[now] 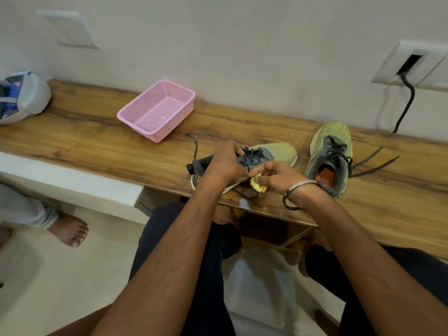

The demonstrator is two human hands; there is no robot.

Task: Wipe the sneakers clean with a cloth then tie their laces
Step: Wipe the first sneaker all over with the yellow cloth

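Two yellow-green sneakers with grey uppers and dark laces sit on the wooden bench (97, 144). The left sneaker (274, 155) lies with its toe pointing right. My left hand (225, 163) grips it over the collar and laces. My right hand (278, 177) holds a small crumpled yellow cloth (258, 184) against the sneaker's near side, and its thumb and forefinger seem to pinch a lace. The right sneaker (331, 156) stands apart to the right, toe pointing away, its laces (371, 163) loose on the bench.
A pink mesh basket (157, 110) sits at the back of the bench. A grey and blue bag (21, 98) lies at the far left. A black cable (407, 103) hangs from a wall socket. Another person's bare foot (70, 230) rests on the floor to the left.
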